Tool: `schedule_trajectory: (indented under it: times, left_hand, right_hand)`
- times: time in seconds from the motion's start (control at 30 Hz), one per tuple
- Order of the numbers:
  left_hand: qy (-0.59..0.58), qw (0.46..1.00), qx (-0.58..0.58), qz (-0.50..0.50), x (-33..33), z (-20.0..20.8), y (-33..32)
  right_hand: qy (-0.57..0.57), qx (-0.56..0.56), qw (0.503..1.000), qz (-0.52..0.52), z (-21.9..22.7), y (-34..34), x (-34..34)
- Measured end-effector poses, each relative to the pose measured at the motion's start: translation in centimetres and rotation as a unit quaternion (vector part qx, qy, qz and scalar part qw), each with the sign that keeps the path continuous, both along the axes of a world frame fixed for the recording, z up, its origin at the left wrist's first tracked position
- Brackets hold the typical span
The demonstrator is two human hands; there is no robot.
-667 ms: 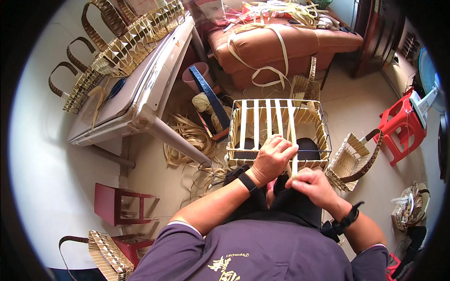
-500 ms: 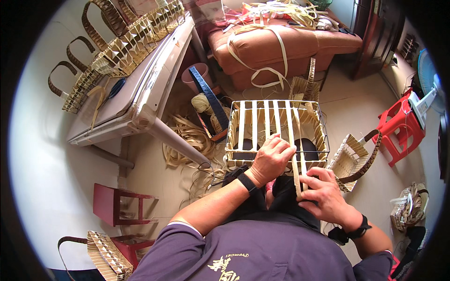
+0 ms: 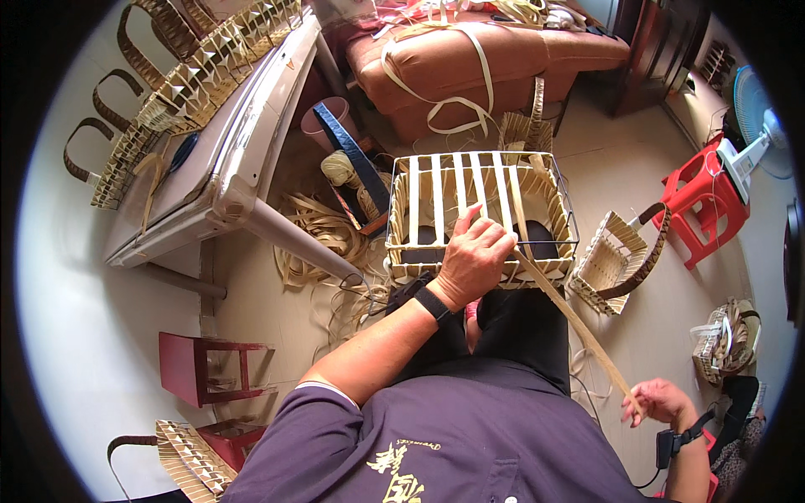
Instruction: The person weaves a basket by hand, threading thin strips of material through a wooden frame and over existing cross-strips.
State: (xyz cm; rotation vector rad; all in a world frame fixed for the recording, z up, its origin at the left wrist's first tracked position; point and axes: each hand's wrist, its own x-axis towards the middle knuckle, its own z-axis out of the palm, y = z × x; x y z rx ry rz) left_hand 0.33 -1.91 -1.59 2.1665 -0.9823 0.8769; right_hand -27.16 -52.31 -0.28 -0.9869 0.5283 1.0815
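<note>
A half-woven basket (image 3: 419, 251) of pale straw strips on a dark wire frame rests on my lap, open side up. My left hand (image 3: 475, 258) presses on its near rim, fingers on the strips where a long pale strip (image 3: 570, 317) enters the weave. The strip runs down to the right to my right hand (image 3: 662, 401), which pinches its free end low beside my hip. A dark band sits on each wrist.
A white table (image 3: 243, 159) with finished baskets stands at left, loose strips (image 3: 327, 239) on the floor beneath it. A brown sofa (image 3: 470, 67) is behind. A small handled basket (image 3: 616, 260), red stools (image 3: 700, 205), a fan (image 3: 755, 142) lie right; a red stool (image 3: 205, 369) at left.
My right hand has pulled away from the basket rim, down and to the right, drawing the long strip out through the weave. My left hand stays on the rim.
</note>
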Motion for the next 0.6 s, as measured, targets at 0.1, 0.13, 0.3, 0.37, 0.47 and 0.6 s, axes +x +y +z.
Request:
schedule_trajectory:
  times: [0.1,0.13,0.3,0.37,0.47,0.6]
  left_hand:
    - [-0.005,1.000,0.015,-0.006,0.1,-0.3,-0.5]
    - [-0.005,1.000,0.013,-0.001,0.0,-0.2,-0.5]
    - [0.015,1.000,-0.008,-0.017,0.1,0.6,-0.6]
    - [0.023,1.000,-0.014,-0.003,0.0,0.5,0.2]
    - [0.019,1.000,-0.016,-0.003,0.2,0.2,0.4]
    - [0.007,1.000,-0.021,-0.002,0.5,0.3,0.0]
  right_hand:
    - [0.122,-0.037,0.991,-0.038,-8.3,-4.3,-5.5]
    - [0.082,-0.105,0.987,0.086,-9.6,-2.5,-4.1]
    - [-0.318,-0.529,0.709,0.342,-15.9,4.3,2.6]
    - [-0.480,-0.470,0.734,0.098,-9.5,13.4,11.3]
    - [-0.475,-0.355,0.803,0.061,-3.2,22.7,18.0]
    - [-0.369,-0.187,0.907,0.077,-0.6,27.6,20.3]
